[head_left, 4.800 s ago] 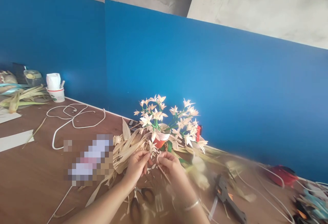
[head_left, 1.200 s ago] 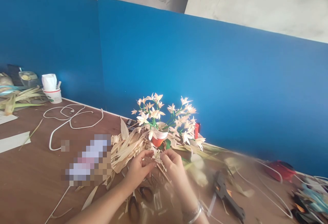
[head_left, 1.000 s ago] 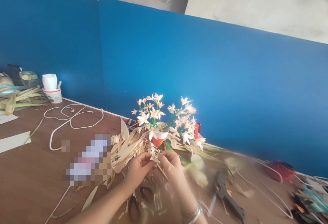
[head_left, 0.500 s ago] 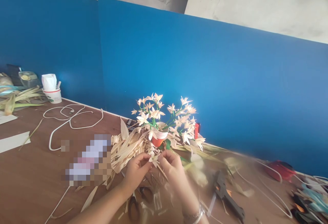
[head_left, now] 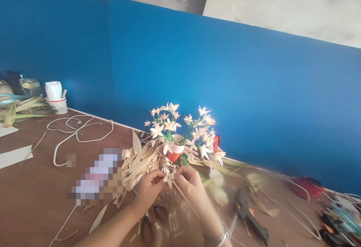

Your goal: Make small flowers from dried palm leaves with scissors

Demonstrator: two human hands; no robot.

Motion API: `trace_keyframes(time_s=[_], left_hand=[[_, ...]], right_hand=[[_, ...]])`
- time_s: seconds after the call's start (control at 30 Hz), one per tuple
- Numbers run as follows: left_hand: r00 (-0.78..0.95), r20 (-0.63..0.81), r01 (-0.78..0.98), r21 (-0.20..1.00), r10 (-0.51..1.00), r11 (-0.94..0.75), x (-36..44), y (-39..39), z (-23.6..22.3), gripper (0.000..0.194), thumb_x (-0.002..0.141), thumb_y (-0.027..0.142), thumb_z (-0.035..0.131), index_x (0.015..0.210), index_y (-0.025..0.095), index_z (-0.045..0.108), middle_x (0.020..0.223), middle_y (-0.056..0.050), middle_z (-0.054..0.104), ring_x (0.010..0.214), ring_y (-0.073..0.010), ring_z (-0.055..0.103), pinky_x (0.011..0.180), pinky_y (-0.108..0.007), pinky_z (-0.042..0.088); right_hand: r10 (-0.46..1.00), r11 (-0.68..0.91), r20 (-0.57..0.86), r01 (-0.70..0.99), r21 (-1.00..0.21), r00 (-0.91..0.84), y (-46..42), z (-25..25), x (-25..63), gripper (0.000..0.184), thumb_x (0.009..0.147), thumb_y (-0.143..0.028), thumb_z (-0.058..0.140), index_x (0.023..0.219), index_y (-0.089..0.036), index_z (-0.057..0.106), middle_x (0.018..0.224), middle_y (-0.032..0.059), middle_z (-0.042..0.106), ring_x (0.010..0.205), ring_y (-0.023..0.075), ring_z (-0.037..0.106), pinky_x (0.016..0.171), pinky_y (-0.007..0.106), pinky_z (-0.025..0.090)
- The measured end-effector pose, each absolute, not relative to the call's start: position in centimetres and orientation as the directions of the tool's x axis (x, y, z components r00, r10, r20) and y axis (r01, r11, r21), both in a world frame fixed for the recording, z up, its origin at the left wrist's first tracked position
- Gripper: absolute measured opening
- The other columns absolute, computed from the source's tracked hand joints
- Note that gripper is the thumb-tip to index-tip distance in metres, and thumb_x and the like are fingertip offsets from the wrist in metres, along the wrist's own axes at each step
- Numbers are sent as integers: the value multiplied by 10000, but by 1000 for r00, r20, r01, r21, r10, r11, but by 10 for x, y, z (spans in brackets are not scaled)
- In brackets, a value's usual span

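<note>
The thumb and forefinger of the left hand (head_left: 150, 186) pinch the left edge of 1 pale flower (head_left: 169, 178). The fingertips of the right hand (head_left: 192, 183) lie close together at the flower's right side; whether they grip a petal cannot be told. The flower is held between the 2 hands, in front of an orange-and-white cup (head_left: 174, 155). A thin stick (head_left: 178, 191) slants beside the right hand. Beneath the forearms, scissors (head_left: 146, 227) lie among scraps on the brown table (head_left: 36, 198).

Around the cup, many pale blossoms (head_left: 170, 125) stand on green stems in 2 main groups. Dried husks (head_left: 143, 168) spread to the left of the cup. Farther left are a pixelated item (head_left: 97, 175), a looped white cable (head_left: 60, 149) and a white tub (head_left: 58, 106). On the right, a dark glue gun (head_left: 249, 217) lies near the right forearm, well apart from a red object (head_left: 307, 188). A blue wall (head_left: 239, 81) rises behind.
</note>
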State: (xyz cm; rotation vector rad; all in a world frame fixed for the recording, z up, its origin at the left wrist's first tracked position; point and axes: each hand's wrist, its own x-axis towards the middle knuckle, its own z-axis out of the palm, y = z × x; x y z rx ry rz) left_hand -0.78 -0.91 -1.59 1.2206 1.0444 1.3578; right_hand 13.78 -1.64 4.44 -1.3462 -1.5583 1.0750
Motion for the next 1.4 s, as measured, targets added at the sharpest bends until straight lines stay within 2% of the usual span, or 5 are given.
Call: trace_keyframes(time_s=[0.23,0.37,0.7,1.13,1.4], left_hand=[[49,152,-152,978,987,-143,-9,-11,-11,90,671,231,651,598,182,632,537,23,600,523,-141,551,538,-233,441],[109,117,-183,978,987,-96,-10,-13,-7,125,669,261,675,583,186,625,526,22,609,515,-143,557,535,-236,440],[212,50,-247,969,976,4,-8,-15,-4,224,640,362,742,573,174,638,519,4,630,510,-146,573,530,-243,444],[278,27,-294,954,960,59,-9,-16,-2,240,642,372,756,597,166,641,556,5,607,528,-150,576,547,-259,459],[281,35,-316,947,959,59,-10,-14,-7,238,638,356,765,577,163,639,532,11,609,511,-144,572,543,-256,451]], right_hand=[[990,1,-28,210,-978,-136,-14,43,141,215,753,-319,578,608,-173,515,559,-45,470,543,103,411,514,213,320],[989,-33,-51,126,-991,-139,-15,46,140,224,744,-354,610,636,-169,544,568,-42,495,546,104,432,528,216,348],[985,-92,-97,39,-995,-141,-19,52,138,261,725,-395,647,641,-173,538,571,-36,512,534,110,462,525,220,372],[967,-122,-120,5,-992,-224,-13,43,142,253,734,-401,640,661,-184,532,553,-32,560,503,128,537,501,233,391],[978,-81,-91,60,-995,-187,-11,39,145,234,745,-388,634,670,-176,568,587,-23,578,531,126,537,507,230,372]])
